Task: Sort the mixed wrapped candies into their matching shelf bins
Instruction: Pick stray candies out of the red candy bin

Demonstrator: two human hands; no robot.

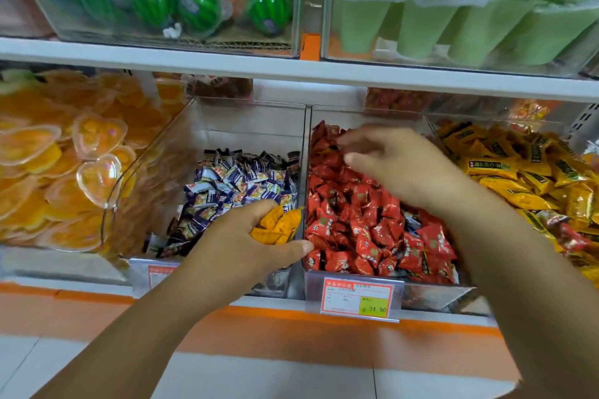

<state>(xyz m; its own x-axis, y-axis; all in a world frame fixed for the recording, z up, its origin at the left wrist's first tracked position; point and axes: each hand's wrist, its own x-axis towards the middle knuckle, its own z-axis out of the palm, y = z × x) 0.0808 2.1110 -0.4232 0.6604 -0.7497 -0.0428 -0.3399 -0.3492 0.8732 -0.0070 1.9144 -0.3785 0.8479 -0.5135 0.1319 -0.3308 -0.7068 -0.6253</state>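
My left hand (246, 243) grips several yellow-orange wrapped candies (278, 223) at the front of the clear bin of purple-and-white candies (240, 185). My right hand (395, 165) hovers blurred over the bin of red wrapped candies (363, 223), fingers spread and relaxed, holding nothing I can see. To the right lies the bin of yellow wrapped candies (518, 172), with a few red ones (570, 236) mixed in near its front.
A bin of orange heart-shaped jelly cups (64, 152) stands at the left. A price tag (356, 300) hangs on the red bin's front. The shelf above (291, 71) carries clear boxes of watermelon toys (155, 0) and green ice-pop packs (453, 26). Tiled floor lies below.
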